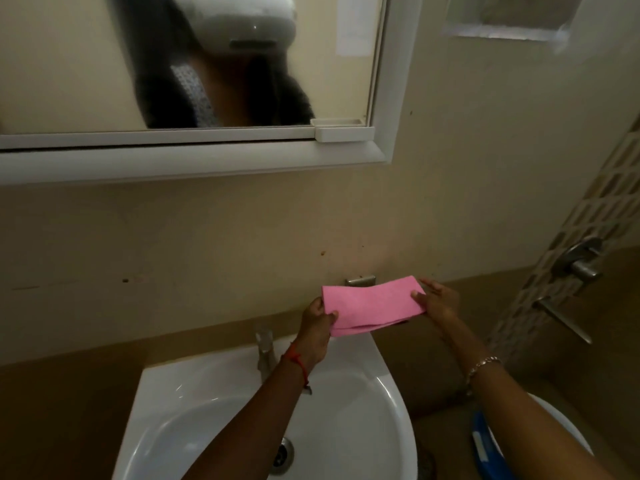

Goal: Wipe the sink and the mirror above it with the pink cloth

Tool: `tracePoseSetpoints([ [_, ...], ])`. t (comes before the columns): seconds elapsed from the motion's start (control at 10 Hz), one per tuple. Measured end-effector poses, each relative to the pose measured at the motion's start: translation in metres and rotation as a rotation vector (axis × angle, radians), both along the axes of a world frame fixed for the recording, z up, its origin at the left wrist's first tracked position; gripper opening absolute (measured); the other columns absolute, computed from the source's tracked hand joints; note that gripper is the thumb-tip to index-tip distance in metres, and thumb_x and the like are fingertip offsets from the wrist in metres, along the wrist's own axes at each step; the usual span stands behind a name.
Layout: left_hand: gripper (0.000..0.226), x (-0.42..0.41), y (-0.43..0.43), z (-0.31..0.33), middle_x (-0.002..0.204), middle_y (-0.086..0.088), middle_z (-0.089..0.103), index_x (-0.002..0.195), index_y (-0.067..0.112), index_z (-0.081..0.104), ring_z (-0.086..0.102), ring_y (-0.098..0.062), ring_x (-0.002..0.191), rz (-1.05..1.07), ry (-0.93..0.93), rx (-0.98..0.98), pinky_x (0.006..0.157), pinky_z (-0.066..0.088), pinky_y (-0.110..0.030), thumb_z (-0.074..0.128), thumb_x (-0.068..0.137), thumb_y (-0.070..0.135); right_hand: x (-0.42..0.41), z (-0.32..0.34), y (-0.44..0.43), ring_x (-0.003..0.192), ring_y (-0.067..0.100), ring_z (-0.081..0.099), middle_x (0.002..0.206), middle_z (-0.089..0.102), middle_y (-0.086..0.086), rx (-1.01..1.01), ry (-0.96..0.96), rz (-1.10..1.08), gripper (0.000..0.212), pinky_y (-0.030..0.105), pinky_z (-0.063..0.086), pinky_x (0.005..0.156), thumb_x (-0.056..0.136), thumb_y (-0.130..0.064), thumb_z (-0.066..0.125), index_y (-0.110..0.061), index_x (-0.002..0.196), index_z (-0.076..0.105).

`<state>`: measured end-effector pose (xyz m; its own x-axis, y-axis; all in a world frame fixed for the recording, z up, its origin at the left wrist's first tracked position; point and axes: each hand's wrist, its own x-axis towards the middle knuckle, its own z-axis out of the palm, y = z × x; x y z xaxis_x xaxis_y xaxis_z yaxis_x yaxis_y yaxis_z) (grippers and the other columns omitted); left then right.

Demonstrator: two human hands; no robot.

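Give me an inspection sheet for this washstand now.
Surface: white sink, drain visible, tap at its back.
Job's things: pink cloth folded, held in the air between both hands; mirror hazy, above the sink.
Clutter: blue object at lower right, unclear what.
Hands: left hand pinches the cloth's left end; right hand pinches its right end.
Cables: nothing seen.
Surroundings: beige wall; metal shower valve at right.

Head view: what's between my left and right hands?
The folded pink cloth, held spread, left hand and right hand each pinching one end; head view shows it.
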<state>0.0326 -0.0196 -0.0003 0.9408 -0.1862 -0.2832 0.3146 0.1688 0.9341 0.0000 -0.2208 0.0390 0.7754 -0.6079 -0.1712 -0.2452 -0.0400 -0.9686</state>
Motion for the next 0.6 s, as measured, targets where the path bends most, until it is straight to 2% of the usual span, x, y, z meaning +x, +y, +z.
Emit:
tracePoseSetpoints([
  [0.1, 0.044, 0.000, -0.009, -0.014, 0.133, -0.017, 0.050, 0.132, 0.000, 0.042, 0.047, -0.034, 0.123, 0.058, 0.054, 0.069, 0.099, 0.041, -0.037, 0.040, 0.089, -0.010, 0.005, -0.017, -0.005, 0.113, 0.039, 0.054, 0.126, 0.054, 0.029, -0.152, 0.006, 0.023, 0.039, 0.039, 0.046, 0.094, 0.083, 0.012, 0.056, 0.010, 0.121, 0.052],
  [0.2, 0.042, 0.000, -0.010, -0.024, 0.133, -0.019, 0.050, 0.131, 0.001, 0.042, 0.047, -0.034, 0.122, 0.064, 0.089, 0.064, 0.096, 0.041, -0.036, 0.039, 0.090, -0.008, 0.005, -0.035, -0.005, 0.113, 0.038, 0.054, 0.124, 0.056, 0.028, -0.259, 0.044, 0.082, 0.035, 0.039, 0.047, 0.092, 0.086, 0.008, 0.054, 0.010, 0.121, 0.052],
  [0.3, 0.043, -0.001, -0.006, -0.022, 0.134, -0.018, 0.050, 0.131, 0.002, 0.042, 0.049, -0.033, 0.121, 0.041, 0.061, 0.104, 0.099, 0.043, -0.039, 0.042, 0.089, -0.008, 0.006, -0.045, -0.004, 0.110, 0.036, 0.056, 0.121, 0.058, 0.024, -0.263, 0.070, 0.096, 0.033, 0.037, 0.047, 0.087, 0.089, 0.004, 0.052, 0.008, 0.122, 0.052],
  [0.4, 0.044, -0.004, 0.003, -0.017, 0.129, -0.015, 0.053, 0.130, 0.002, 0.043, 0.049, -0.032, 0.123, 0.053, -0.110, 0.221, 0.097, 0.043, -0.035, 0.047, 0.087, -0.006, 0.008, -0.051, -0.002, 0.099, 0.034, 0.060, 0.108, 0.063, 0.020, -0.297, 0.079, 0.097, 0.027, 0.031, 0.046, 0.072, 0.094, -0.008, 0.049, 0.008, 0.113, 0.058],
  [0.5, 0.047, -0.016, 0.022, -0.009, 0.139, -0.013, 0.045, 0.136, 0.003, 0.037, 0.040, -0.029, 0.132, 0.066, -0.296, 0.513, 0.105, 0.034, -0.031, 0.048, 0.090, 0.001, 0.005, -0.044, 0.013, 0.093, 0.040, 0.062, 0.093, 0.065, 0.026, -0.568, 0.068, 0.092, 0.035, 0.037, 0.050, 0.076, 0.095, -0.023, 0.043, 0.004, 0.098, 0.065],
  [0.6, 0.051, -0.033, 0.045, -0.007, 0.148, -0.012, 0.034, 0.139, 0.004, 0.031, 0.029, -0.023, 0.139, 0.025, -0.520, 0.676, 0.106, 0.020, -0.017, 0.049, 0.091, 0.004, 0.000, -0.042, 0.039, 0.108, 0.039, 0.055, 0.110, 0.062, 0.027, -0.907, -0.012, 0.104, 0.032, 0.052, 0.041, 0.098, 0.093, -0.018, 0.045, 0.006, 0.103, 0.063],
])
